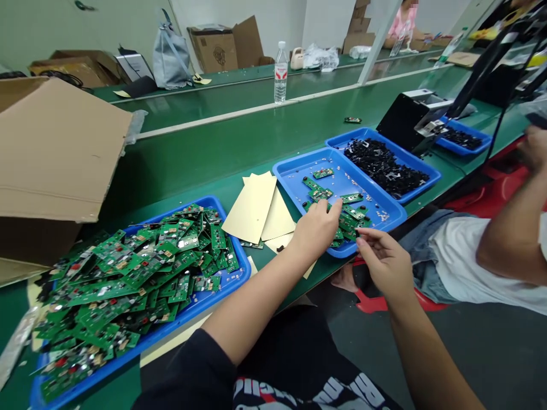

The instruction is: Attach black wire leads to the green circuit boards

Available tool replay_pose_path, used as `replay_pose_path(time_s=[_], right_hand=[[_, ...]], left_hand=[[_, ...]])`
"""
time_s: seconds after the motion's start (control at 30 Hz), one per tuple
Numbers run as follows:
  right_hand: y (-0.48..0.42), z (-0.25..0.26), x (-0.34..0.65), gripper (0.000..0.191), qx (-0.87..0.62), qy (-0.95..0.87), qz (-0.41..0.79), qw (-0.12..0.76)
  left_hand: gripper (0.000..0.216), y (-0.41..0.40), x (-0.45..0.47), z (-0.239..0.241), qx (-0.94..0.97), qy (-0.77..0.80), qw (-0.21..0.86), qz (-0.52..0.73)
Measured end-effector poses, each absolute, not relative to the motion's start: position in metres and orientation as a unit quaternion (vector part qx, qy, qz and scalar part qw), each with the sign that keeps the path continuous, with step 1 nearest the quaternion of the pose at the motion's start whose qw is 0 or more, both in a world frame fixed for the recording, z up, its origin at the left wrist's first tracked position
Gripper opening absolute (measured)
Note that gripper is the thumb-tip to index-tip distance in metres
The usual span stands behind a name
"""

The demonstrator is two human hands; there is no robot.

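My left hand (315, 229) reaches into a blue tray (294, 171) that holds a few small green circuit boards (351, 198), and its curled fingers rest on the boards at the tray's near corner. My right hand (382, 259) hovers at the tray's near edge with its fingers bent toward the same boards. Whether either hand grips a board is hidden. A larger blue tray (233, 279) at the left is heaped with several green circuit boards (128, 273).
Tan card sheets (256, 208) lie between the trays. A blue tray of black parts (384, 165) and a black machine (410, 117) stand to the right. A person in a white shirt (482, 256) sits at right. An open cardboard box (55, 148) is at left; a water bottle (281, 73) stands behind.
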State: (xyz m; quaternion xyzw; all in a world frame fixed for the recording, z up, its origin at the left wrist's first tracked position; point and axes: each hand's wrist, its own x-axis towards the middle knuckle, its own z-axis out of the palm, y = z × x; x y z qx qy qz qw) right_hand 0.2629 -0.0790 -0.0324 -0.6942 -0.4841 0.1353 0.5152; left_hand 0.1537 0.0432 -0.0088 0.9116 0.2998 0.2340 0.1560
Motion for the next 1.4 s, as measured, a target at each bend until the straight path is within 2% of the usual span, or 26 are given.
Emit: replay_pose_path(time_s=[0.13, 0.27, 0.5, 1.4], right_hand=[[-0.070, -0.035, 0.233, 0.020, -0.664, -0.537, 0.194, 0.483], [-0.054, -0.046, 0.201, 0.021, -0.632, -0.588, 0.245, 0.441], [-0.035, -0.065, 0.186, 0.023, -0.641, -0.619, 0.245, 0.382], [-0.048, -0.058, 0.168, 0.030, -0.714, -0.675, 0.062, 0.174]], left_hand=[[0.030, 0.038, 0.100, 0.005, 0.900, 0.358, 0.089, 0.231], [0.021, 0.022, 0.045, -0.005, 0.900, 0.391, 0.075, 0.175], [0.029, -0.004, 0.022, -0.040, 0.928, 0.347, 0.067, 0.119], [0.035, -0.018, 0.045, -0.043, 0.937, 0.344, -0.021, 0.054]])
